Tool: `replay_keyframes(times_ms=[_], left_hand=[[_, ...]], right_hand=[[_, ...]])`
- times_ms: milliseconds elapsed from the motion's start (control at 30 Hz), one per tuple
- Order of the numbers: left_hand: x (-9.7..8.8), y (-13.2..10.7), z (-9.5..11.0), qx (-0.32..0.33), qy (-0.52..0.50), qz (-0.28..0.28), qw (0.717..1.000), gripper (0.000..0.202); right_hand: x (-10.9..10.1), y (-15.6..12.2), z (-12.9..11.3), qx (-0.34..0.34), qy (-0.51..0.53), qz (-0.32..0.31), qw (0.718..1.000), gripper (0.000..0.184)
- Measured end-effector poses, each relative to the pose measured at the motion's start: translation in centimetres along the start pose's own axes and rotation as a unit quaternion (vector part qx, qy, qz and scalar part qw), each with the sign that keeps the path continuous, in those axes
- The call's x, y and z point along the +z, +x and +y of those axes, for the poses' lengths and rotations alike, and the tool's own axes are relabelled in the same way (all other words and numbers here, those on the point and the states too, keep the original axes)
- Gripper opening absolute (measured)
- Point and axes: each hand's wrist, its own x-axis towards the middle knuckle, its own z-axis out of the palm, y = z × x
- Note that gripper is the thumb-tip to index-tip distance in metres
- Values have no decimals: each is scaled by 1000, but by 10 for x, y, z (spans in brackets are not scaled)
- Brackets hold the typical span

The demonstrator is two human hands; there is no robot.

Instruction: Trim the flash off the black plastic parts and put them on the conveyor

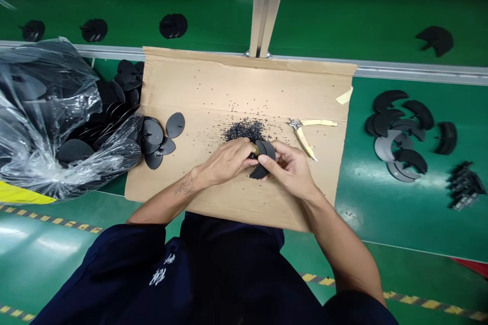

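The grip of the right hand is clenched on a black disc over the cardboard near the counter's front edge, the left hand pinching a brass-ended tool against it (little room to spare), so a slip could nick skin or gouge the disc.

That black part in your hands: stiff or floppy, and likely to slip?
Probably stiff: the black part holds its curved shape pinched in the right hand, with the left hand holding a brass-tipped tool to it. Likely light, held by fingertips. Its smooth-looking face may slip.
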Motion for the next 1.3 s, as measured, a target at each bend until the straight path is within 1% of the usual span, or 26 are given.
replay_keyframes(times_ms=[100,400,533,667,767,900,1000,1133,1200,1300], left_hand=[[1,0,1,2,10,9,1000,49],[0,1,1,37,19,14,999,46],[-1,1,0,43,81,8,996,47],[-4,0,-1,64,138,-9,988,45],[-4,1,0,90,145,7,985,42],[-3,3,2,105,173,37,979,43],[-2,3,2,118,179,42,976,44],[-1,2,-2,144,160,36,976,45],[-1,1,-3,139,150,23,979,44],[-3,0,-3,114,139,-12,984,42]], right_hand=[[1,0,-1,-5,-2,-1,1000,41],[2,-2,0,-11,-4,3,1000,39],[2,-2,1,-26,-28,11,999,39],[1,-2,0,-72,-82,14,994,42],[0,-2,1,-81,-114,13,990,42],[-1,-3,2,-59,-118,3,991,43],[-2,-3,1,-52,-123,-7,991,45],[-5,-3,1,-31,-123,-35,991,45],[-6,-3,1,-28,-123,-35,991,46],[-7,-1,1,-36,-135,-34,990,47]])
